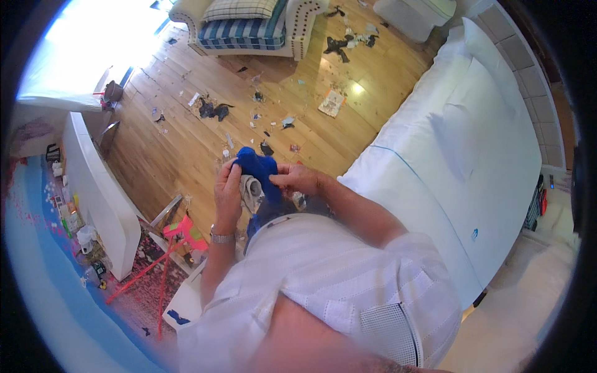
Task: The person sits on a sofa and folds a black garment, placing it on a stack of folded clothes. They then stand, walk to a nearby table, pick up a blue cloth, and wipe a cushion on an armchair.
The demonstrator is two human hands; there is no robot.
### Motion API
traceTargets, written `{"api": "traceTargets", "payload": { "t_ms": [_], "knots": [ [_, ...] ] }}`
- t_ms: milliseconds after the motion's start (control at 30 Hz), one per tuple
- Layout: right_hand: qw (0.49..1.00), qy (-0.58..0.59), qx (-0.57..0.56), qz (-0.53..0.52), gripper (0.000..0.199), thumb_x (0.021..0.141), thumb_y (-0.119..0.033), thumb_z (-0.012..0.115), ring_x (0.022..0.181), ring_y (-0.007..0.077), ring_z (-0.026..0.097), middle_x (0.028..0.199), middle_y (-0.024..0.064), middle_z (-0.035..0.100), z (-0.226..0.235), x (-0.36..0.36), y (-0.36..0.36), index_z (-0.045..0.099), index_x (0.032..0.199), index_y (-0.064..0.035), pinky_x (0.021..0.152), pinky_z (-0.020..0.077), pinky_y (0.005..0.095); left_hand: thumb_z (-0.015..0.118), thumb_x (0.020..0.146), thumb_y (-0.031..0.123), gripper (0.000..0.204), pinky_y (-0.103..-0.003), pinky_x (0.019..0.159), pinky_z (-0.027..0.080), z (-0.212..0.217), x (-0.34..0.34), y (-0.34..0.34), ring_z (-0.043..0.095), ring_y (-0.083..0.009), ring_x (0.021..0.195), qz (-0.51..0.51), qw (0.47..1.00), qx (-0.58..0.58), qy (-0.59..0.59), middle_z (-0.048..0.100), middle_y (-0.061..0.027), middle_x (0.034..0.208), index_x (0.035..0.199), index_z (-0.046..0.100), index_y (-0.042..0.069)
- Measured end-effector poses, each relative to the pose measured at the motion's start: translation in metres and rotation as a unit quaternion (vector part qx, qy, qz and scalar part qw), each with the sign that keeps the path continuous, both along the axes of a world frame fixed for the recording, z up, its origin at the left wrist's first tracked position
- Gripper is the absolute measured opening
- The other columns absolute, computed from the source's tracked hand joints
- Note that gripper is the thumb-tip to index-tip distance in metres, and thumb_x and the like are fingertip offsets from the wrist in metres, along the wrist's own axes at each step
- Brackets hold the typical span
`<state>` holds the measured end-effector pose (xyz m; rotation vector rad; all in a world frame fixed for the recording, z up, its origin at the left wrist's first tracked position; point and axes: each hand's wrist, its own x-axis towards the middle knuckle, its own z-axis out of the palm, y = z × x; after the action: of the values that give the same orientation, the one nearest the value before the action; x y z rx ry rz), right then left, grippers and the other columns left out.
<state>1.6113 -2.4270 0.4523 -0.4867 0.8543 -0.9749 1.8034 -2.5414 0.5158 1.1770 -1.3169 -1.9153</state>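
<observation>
Just off the bed's near edge, both hands grip the blue cloth chest-high, left hand closed below-left, right hand pinching its right side.

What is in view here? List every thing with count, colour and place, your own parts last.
blue cloth: one, blue with grey, held in both hands
armchair: one, cream with blue stripes, top
bed: one, white, right
floor litter: many scraps, dark and pale, on the wooden floor
pink frame: one, pink, lower left
white cabinet: one, white, left
wristwatch: one, silver, left wrist
left hand: one, gripping the cloth
right hand: one, pinching the cloth
</observation>
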Motion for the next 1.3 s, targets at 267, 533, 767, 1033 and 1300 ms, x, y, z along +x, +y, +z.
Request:
{"api": "traceTargets", "payload": {
  "t_ms": [267,533,767,1033,1300],
  "knots": [
    [0.953,0.238,-0.017,-0.186,0.035,0.106,-0.037,0.058,0.099,0.0153,0.064,0.11,0.0031,0.066,-0.031,-0.083,-0.068,0.064,0.122,-0.0061,0.084,0.0553,0.0341,0.056,0.107,0.023,0.026,-0.021,0.075,0.051,-0.045,-0.08,-0.108,0.061,-0.0055,0.086,-0.102,0.993,0.005,-0.052,0.069,0.0015,0.103,0.121,0.068,0.003],
    [0.951,-0.098,0.016,-0.293,0.049,0.107,-0.038,0.056,0.105,0.0223,0.071,0.127,0.0088,0.067,0.0,-0.159,-0.185,0.046,0.147,-0.0129,0.081,0.0635,0.0424,0.058,0.106,0.02,0.028,-0.024,0.081,0.052,-0.046,-0.209,-0.238,0.064,-0.0086,0.092,-0.198,0.973,0.098,0.06,0.07,-0.0023,0.106,0.125,0.066,0.0],
    [0.895,-0.119,0.031,-0.428,0.038,0.105,-0.022,0.06,0.099,0.0188,0.073,0.123,0.0081,0.069,-0.003,-0.207,-0.234,0.052,0.141,-0.0114,0.078,0.0646,0.0372,0.058,0.106,0.02,0.028,-0.024,0.079,0.054,-0.043,-0.3,-0.33,0.066,-0.0089,0.09,-0.29,0.953,0.084,0.018,0.071,-0.0036,0.107,0.124,0.066,0.0],
    [0.887,-0.088,0.032,-0.453,0.035,0.103,-0.023,0.063,0.08,0.0136,0.071,0.105,0.0045,0.07,-0.013,-0.344,-0.27,0.055,0.135,-0.0098,0.062,0.0614,0.0306,0.055,0.107,0.022,0.026,-0.025,0.071,0.056,-0.058,-0.408,-0.342,0.068,-0.0093,0.082,-0.234,0.963,0.126,0.032,0.071,-0.0012,0.098,0.124,0.064,0.003],
    [0.845,0.22,0.043,-0.485,0.054,0.093,-0.021,0.074,0.096,0.0194,0.068,0.114,0.0096,0.067,-0.026,-0.497,-0.302,0.053,0.139,-0.0039,0.079,0.0582,0.0332,0.053,0.108,0.023,0.024,-0.031,0.075,0.059,-0.032,-0.54,-0.344,0.069,-0.0167,0.09,-0.04,0.985,0.148,0.075,0.069,-0.0066,0.104,0.122,0.058,0.004]
  ]
}}
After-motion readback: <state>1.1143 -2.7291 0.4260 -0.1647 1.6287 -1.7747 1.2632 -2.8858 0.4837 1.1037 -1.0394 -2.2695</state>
